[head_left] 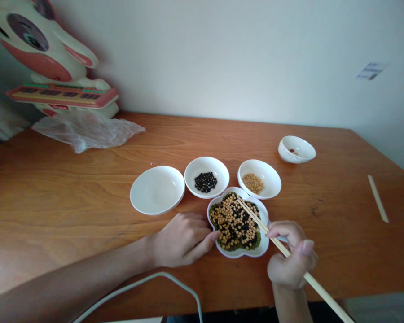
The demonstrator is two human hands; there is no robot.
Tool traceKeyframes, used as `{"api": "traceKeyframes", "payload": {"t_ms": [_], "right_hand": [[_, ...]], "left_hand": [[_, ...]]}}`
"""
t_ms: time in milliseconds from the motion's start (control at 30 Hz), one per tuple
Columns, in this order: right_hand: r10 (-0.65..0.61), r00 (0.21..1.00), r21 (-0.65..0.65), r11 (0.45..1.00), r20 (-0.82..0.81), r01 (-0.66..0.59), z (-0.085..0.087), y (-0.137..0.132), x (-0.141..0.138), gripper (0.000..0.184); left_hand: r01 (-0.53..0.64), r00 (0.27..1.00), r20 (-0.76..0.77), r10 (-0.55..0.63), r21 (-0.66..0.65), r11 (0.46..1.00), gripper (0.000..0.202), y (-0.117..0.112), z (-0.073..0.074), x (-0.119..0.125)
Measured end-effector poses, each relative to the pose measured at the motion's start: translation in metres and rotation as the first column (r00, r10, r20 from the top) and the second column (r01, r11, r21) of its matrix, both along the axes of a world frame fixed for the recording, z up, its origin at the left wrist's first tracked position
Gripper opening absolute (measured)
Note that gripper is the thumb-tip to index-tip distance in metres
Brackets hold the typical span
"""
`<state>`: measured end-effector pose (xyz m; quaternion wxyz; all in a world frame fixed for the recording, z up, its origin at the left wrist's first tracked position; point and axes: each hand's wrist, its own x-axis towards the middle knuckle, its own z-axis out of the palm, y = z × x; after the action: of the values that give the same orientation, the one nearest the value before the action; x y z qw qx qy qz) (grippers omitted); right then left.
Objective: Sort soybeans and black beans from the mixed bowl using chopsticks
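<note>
My right hand [291,255] is closed around a pair of wooden chopsticks [256,218] whose tips rest in the flower-shaped white dish [264,244] of mixed yellow, black and green beans. My left hand [182,240] lies on the table with curled fingers, its thumb touching the dish's left rim. Behind the dish stand three white bowls: an empty one [157,189], one with black beans [206,176], and one with yellow beans [259,178].
A small white bowl [296,149] with something red inside sits at the back right. A chopstick wrapper [377,198] lies at the far right. A crumpled plastic bag [87,130] and a cartoon toy [50,58] occupy the back left. A grey cable [175,280] runs along the table's near edge.
</note>
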<state>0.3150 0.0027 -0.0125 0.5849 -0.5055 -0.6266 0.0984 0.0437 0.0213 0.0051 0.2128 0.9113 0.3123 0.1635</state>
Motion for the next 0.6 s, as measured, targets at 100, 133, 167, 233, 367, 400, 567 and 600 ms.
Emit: {"api": "traceKeyframes", "payload": {"t_ms": [100,133,167,233,367,400,567,600], "right_hand": [[-0.001,1.0,0.032,1.0,-0.023,0.002,-0.001,0.0006,0.0005,0.063],[0.0,0.999,0.041,0.999,-0.033,0.001,-0.0014,0.0007,0.0007,0.063],[-0.001,0.999,0.047,0.999,-0.042,0.002,-0.0018,0.0008,0.001,0.063],[-0.011,0.998,0.055,0.998,-0.06,0.014,-0.003,0.0008,0.002,0.065],[-0.019,0.995,0.076,0.997,-0.102,0.027,-0.0049,0.0001,0.0045,0.071],[-0.013,0.994,0.076,0.997,-0.107,0.021,-0.0049,-0.0001,0.005,0.073],[-0.005,0.997,-0.026,1.0,-0.076,0.003,-0.0013,-0.0009,0.0043,0.077],[-0.006,0.998,-0.046,0.999,-0.064,0.003,-0.0004,-0.0009,0.0038,0.077]], "left_hand": [[0.003,1.0,0.003,-0.003,0.0,1.0,0.043,-0.0002,0.0007,0.0],[0.005,1.0,0.006,-0.005,0.003,1.0,0.044,0.0,0.0008,0.0001],[0.007,1.0,0.008,-0.007,0.007,1.0,0.044,0.0002,0.001,0.0003],[0.006,1.0,0.01,-0.006,0.016,1.0,0.044,0.0005,0.001,0.0007],[0.007,1.0,0.008,-0.007,0.022,1.0,0.043,0.0005,0.0004,0.0011],[0.009,1.0,0.008,-0.009,0.024,1.0,0.043,0.0004,0.0002,0.001],[0.004,1.0,0.024,-0.004,0.024,1.0,0.043,0.0002,-0.0003,0.0008],[0.002,1.0,0.024,-0.002,0.025,1.0,0.043,0.0001,-0.0005,0.0008]]}}
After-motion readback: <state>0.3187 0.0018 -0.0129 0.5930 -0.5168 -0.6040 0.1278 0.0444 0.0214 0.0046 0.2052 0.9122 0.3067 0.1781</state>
